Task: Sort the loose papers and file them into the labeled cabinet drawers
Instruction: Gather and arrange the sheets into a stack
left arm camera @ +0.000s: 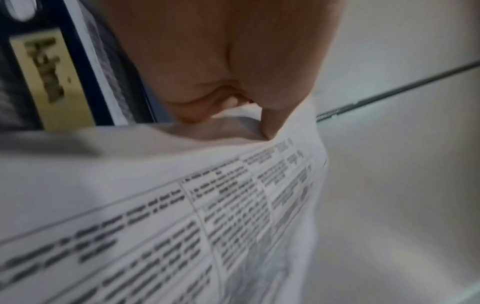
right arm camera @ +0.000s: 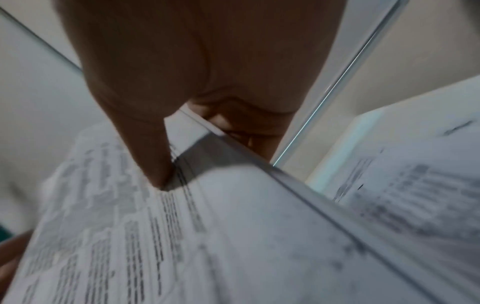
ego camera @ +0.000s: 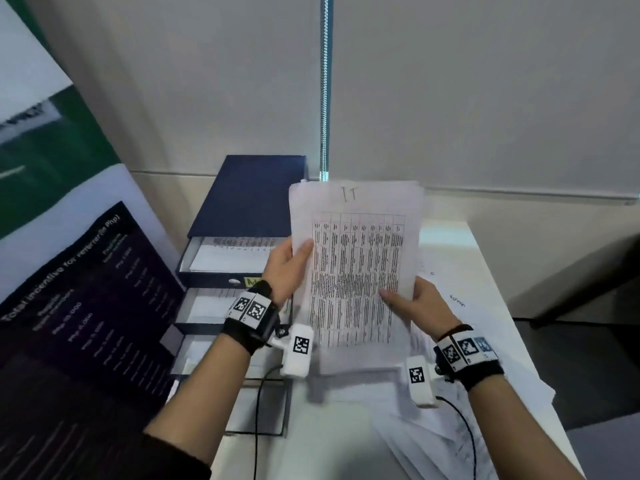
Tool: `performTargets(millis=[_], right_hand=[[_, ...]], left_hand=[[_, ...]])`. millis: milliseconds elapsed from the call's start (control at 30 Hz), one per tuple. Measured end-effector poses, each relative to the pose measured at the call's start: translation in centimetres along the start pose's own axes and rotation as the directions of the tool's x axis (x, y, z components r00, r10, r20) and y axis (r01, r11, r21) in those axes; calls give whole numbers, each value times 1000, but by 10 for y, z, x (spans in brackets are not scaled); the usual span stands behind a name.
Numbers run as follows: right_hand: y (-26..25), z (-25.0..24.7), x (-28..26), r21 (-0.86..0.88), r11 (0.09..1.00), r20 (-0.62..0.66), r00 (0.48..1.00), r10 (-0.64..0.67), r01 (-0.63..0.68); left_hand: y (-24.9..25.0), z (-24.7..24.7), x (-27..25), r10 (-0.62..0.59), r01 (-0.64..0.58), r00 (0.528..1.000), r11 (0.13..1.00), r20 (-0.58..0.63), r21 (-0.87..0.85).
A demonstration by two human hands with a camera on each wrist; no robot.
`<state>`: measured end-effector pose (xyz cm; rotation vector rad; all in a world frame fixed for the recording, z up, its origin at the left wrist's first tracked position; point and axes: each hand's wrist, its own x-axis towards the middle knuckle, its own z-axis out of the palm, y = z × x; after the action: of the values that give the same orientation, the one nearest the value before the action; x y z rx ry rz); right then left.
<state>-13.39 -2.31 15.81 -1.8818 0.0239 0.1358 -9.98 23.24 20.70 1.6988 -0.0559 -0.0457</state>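
Note:
A stack of printed papers [ego camera: 356, 271], a dense table on top with "IT" handwritten at its head, is held up over the white table. My left hand [ego camera: 289, 268] grips its left edge, thumb on the front. My right hand [ego camera: 414, 303] pinches the lower right edge, thumb on the print. The left wrist view shows the thumb [left arm camera: 275, 115] pressed on the papers [left arm camera: 207, 216]; the right wrist view shows the thumb [right arm camera: 153, 156] on the stack [right arm camera: 182, 236]. The dark blue drawer cabinet [ego camera: 249, 195] stands to the left, with three drawers pulled out and papers inside.
More loose papers [ego camera: 460, 410] lie spread on the white table [ego camera: 446, 244] under and right of the stack. A yellow label [left arm camera: 49, 78] sits on a drawer front. A dark poster [ego camera: 79, 306] leans at the left. A wall with a blind chain [ego camera: 324, 84] is behind.

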Motion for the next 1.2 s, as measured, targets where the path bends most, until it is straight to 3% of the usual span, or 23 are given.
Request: performTargets(millis=[100,233,300,367,500,567,633,733,833,1000,1100,1200], right_hand=[[-17,48,-3,-18,1000,152,988,-4,7],[0,129,-24,163,972,371,923,101,-172],[33,169,-41,171,945,486,858,167,-281],[70,202,-60,83,916,593,758,272,-393],[133,252,-91,-211,808,663,527,531,-549],[156,271,-102,-276,779,662,476,579,-562],[144,281,-116,-252,751,662,457,594,-611],[137,291,-124,-120,681,718,411,562,-722],[138,296,-129,-34,615,747,389,540,-787],[139,303,-138,103,536,726,432,535,-838],[130,298,-130,217,495,676,495,546,-842],[128,295,-116,228,553,494,585,644,-801]], left_hand=[[-3,-44,-5,-28,27,999,997,-23,-72],[-61,-120,-33,-229,231,973,966,-24,120],[-93,-150,-62,-346,327,937,917,48,227],[-130,-174,-95,-473,438,874,866,108,242],[-195,-202,-161,-647,618,761,747,52,247],[-211,-205,-187,-704,695,709,690,-34,203],[-229,-210,-207,-730,738,672,644,-126,204],[-254,-218,-217,-723,754,656,625,-214,200],[-256,-219,-218,-705,746,666,631,-242,213],[-261,-227,-212,-721,742,670,644,-177,185],[-262,-234,-204,-717,721,688,658,-111,217],[-260,-241,-199,-737,716,675,648,-22,258]])
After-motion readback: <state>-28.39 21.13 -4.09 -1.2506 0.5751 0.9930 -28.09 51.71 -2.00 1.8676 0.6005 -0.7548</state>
